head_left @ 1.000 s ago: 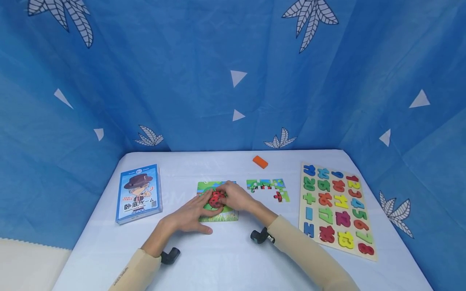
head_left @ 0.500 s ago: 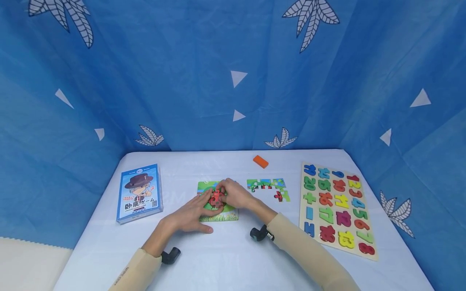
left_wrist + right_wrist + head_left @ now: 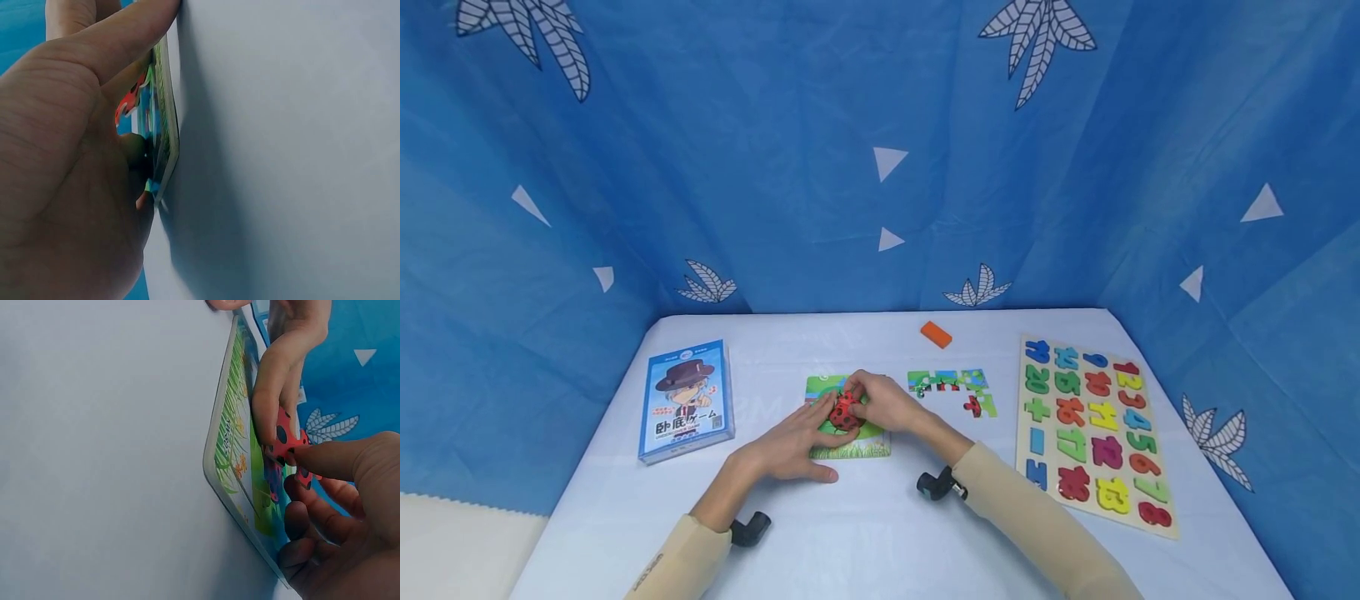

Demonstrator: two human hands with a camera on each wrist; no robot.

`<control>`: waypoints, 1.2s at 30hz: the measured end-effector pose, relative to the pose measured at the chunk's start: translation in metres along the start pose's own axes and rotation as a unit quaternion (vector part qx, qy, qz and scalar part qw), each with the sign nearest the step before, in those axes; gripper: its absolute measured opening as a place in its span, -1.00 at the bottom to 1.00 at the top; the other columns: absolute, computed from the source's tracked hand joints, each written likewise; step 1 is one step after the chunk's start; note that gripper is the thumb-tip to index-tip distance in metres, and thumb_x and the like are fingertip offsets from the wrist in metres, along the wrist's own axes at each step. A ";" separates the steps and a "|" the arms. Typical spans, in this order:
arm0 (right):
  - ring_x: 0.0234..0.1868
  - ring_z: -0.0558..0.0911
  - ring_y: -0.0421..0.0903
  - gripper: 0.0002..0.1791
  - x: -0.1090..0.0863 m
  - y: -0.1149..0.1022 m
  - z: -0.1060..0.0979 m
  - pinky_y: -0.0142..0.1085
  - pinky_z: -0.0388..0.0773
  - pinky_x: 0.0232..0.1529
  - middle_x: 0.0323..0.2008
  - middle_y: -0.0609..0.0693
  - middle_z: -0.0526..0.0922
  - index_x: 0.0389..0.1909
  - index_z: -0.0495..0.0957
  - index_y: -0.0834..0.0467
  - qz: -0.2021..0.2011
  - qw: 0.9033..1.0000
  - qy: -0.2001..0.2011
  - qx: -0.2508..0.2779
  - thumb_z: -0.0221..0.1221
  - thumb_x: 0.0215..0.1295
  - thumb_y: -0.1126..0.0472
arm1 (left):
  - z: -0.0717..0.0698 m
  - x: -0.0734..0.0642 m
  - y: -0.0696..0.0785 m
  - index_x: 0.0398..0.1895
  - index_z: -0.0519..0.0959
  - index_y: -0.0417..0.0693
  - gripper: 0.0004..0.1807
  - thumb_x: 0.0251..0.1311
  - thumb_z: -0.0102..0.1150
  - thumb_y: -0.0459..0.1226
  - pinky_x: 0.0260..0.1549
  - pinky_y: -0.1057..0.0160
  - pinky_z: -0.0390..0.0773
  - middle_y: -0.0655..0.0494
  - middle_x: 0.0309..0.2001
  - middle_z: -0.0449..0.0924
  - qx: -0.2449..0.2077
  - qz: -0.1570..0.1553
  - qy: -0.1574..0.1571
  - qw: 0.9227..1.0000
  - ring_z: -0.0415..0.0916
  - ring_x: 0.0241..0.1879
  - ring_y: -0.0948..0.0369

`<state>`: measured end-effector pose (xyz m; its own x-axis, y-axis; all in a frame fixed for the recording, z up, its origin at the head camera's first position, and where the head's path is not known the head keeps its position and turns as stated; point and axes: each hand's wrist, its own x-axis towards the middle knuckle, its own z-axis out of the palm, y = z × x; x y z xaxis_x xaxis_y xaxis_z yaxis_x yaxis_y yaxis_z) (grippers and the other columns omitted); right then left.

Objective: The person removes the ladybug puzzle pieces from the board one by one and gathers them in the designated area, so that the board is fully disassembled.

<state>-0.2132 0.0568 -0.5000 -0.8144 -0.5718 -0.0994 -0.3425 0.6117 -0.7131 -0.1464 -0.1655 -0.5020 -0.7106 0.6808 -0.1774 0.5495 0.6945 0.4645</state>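
Observation:
In the head view, a small ladybug puzzle board (image 3: 850,451) with a grass border lies at mid-table. My right hand (image 3: 887,404) pinches red, black-spotted puzzle pieces (image 3: 284,440) between thumb and fingers; in the right wrist view they stand raised and tilted over the board. Whether they are one piece or joined ones I cannot tell. My left hand (image 3: 797,437) rests on the board's left side with fingers extended, and its fingertips touch the red pieces. The left thumb reaches out toward the table by the board's near edge. Both hands hide much of the picture.
Several loose or joined puzzle pieces (image 3: 955,380) lie right of the board. An orange block (image 3: 936,334) sits behind them. At the right is a wooden number board (image 3: 1027,454), at the left a blue card-game box (image 3: 687,396). Blue curtains (image 3: 805,167) stand behind the table.
My right fingers have shifted slightly up and left over the board, and the red pieces tilted and turned a little with them. My left hand stays almost in place.

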 end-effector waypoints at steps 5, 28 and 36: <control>-0.32 0.62 -0.24 -0.73 -0.003 0.000 0.000 -0.37 0.58 -0.31 -0.22 -0.10 0.69 0.04 0.49 0.05 -0.006 0.999 -0.001 0.037 0.27 0.38 0.21 | 0.002 0.000 -0.001 0.45 0.39 0.33 -0.25 0.19 0.28 0.21 0.51 -0.20 -0.13 -0.22 0.62 -0.28 -0.004 0.001 0.000 1.000 -0.37 0.60 -0.12; -0.27 0.69 -0.04 -0.83 -0.035 0.030 -0.065 -0.21 0.56 -0.36 -0.28 -0.01 0.68 -0.02 0.51 0.08 -0.003 0.989 0.059 0.133 0.19 0.42 0.26 | 0.001 0.000 -0.001 0.46 0.37 0.34 -0.27 0.22 0.27 0.19 0.51 -0.21 -0.13 -0.26 0.61 -0.26 0.000 0.007 0.007 1.000 -0.34 0.59 -0.16; -0.29 0.62 0.06 -0.82 -0.053 0.056 -0.096 -0.22 0.48 -0.37 -0.25 0.03 0.65 -0.03 0.53 0.08 0.048 0.992 0.063 0.096 0.23 0.40 0.23 | 0.001 -0.001 -0.003 0.46 0.38 0.32 -0.28 0.23 0.27 0.17 0.51 -0.21 -0.13 -0.26 0.61 -0.27 -0.002 0.008 0.010 1.000 -0.35 0.59 -0.15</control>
<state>-0.2343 0.1738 -0.4687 -0.8956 -0.4348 -0.0942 -0.1747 0.5385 -0.8243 -0.1464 -0.1678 -0.5041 -0.7110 0.6865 -0.1523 0.5586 0.6829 0.4707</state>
